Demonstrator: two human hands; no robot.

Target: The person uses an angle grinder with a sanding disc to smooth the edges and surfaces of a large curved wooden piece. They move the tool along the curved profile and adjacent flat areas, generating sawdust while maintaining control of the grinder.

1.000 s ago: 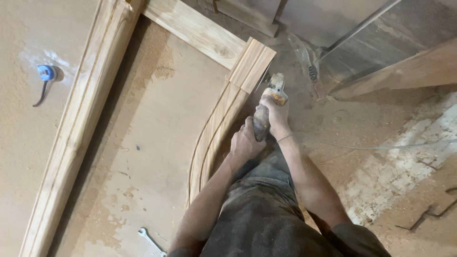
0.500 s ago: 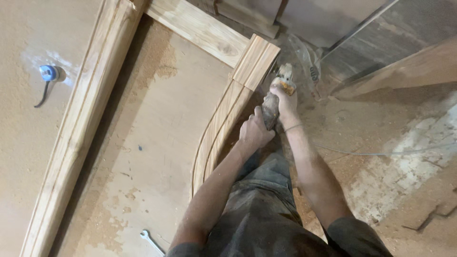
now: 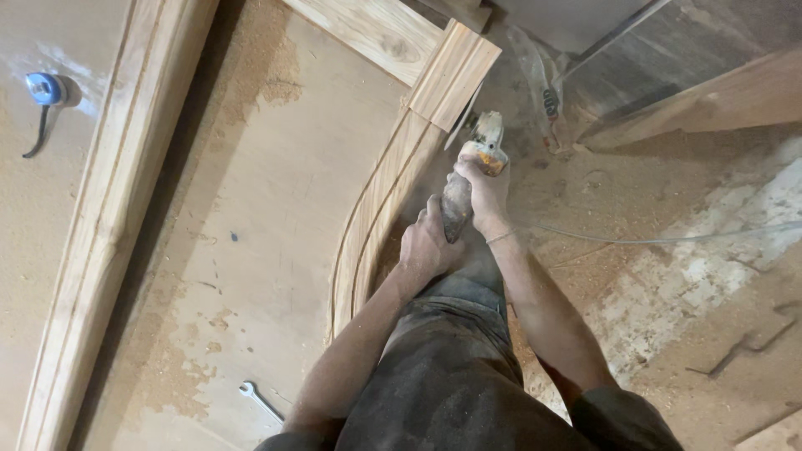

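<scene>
Both hands clasp an angle grinder (image 3: 469, 171): right hand (image 3: 486, 190) near its head, left hand (image 3: 428, 246) at the rear, beside the curved wooden moulding (image 3: 376, 209).

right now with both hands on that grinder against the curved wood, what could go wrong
1. The grinder works right at the edge of the curved moulding; a slip could gouge its grooves.
2. The left hand grips the tool's rear close to the moulding, so a kickback might drive it into the wood.
3. A thin cord trails across the dusty floor beside the right hand; it could snag or be cut.
</scene>
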